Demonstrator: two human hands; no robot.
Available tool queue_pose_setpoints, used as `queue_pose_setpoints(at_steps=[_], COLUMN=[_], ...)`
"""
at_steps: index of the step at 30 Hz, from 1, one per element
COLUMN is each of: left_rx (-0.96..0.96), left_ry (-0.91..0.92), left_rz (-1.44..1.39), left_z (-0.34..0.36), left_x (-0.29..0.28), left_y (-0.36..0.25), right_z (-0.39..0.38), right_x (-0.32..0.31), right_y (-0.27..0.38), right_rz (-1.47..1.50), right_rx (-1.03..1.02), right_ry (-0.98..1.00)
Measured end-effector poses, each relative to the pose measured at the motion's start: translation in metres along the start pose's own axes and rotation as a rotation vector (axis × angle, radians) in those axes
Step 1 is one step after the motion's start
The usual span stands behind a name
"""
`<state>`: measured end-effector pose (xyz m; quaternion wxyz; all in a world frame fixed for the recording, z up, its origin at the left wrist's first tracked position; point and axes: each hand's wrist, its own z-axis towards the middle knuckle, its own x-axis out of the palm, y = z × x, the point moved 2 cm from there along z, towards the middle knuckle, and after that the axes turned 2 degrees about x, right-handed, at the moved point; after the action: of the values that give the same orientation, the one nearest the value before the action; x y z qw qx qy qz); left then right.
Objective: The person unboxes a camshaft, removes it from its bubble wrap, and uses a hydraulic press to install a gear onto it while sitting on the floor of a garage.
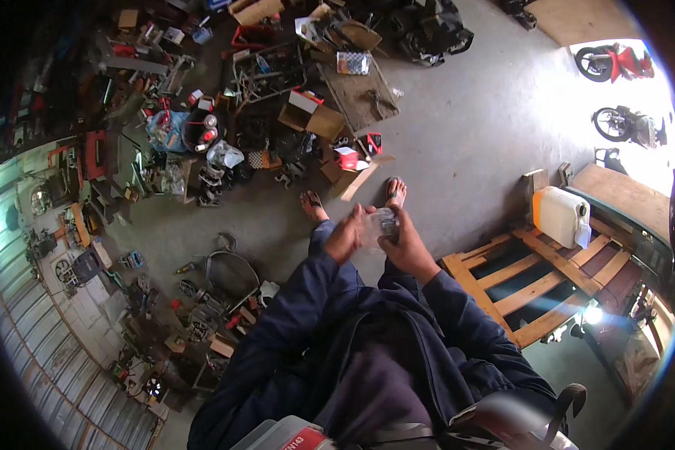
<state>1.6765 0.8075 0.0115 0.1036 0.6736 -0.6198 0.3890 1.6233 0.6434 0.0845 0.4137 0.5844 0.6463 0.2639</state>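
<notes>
In front of my body, above the floor, a small clear plastic bag point(370, 229) is stretched between my two hands. My left hand point(343, 238) pinches its left side with the fingers closed. On the other side, my right hand point(409, 246) grips the bag, thumb toward the middle. A greyish, shiny part seems to lie at the right end of the bag, by my right fingers; its kind is too blurred to tell. Beyond my hands, near my feet, stands an opened cardboard box point(346, 180) with a red and white box point(345, 157) in it.
Loose parts, boxes and a metal frame point(266, 75) crowd the floor ahead and left. A wheel rim point(232, 277) lies at the left. To the right is a wooden pallet point(495, 281) carrying a white jerrycan point(561, 216). Motorbikes point(624, 127) stand outside the bright doorway.
</notes>
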Motion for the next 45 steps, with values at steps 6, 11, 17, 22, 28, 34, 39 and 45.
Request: queue_pose_setpoints(at_steps=[6,11,17,22,28,34,39,45], left_rx=[0.181,0.231,0.342,0.252,0.239,0.125,0.313,0.333], left_ry=[-0.047,0.23,0.362,0.419,0.395,0.591,0.552,0.553], left_rz=[-0.217,-0.247,-0.12,-0.196,-0.313,-0.329,-0.189,-0.09], left_z=[-0.069,-0.079,-0.107,-0.102,-0.119,-0.131,-0.148,-0.165], left_x=[0.093,0.112,0.174,0.175,0.181,0.174,0.175,0.188], left_y=[-0.065,-0.105,-0.138,-0.133,-0.142,-0.149,-0.138,-0.152], right_z=[-0.019,-0.027,-0.058,-0.064,-0.091,-0.076,-0.073,-0.075], right_x=[-0.006,-0.029,-0.061,-0.078,-0.066,-0.075,-0.093,-0.104], right_y=[0.1,0.16,0.244,0.263,0.25,0.279,0.303,0.304], right_rz=[0.039,-0.246,0.044,0.597,-0.392,-0.022,0.25,0.425], right_rx=[0.006,-0.217,-0.378,-0.507,-0.784,-0.61,-0.4,-0.564], right_ry=[0.039,-0.082,-0.028,0.05,-0.168,-0.316,-0.121,-0.111])
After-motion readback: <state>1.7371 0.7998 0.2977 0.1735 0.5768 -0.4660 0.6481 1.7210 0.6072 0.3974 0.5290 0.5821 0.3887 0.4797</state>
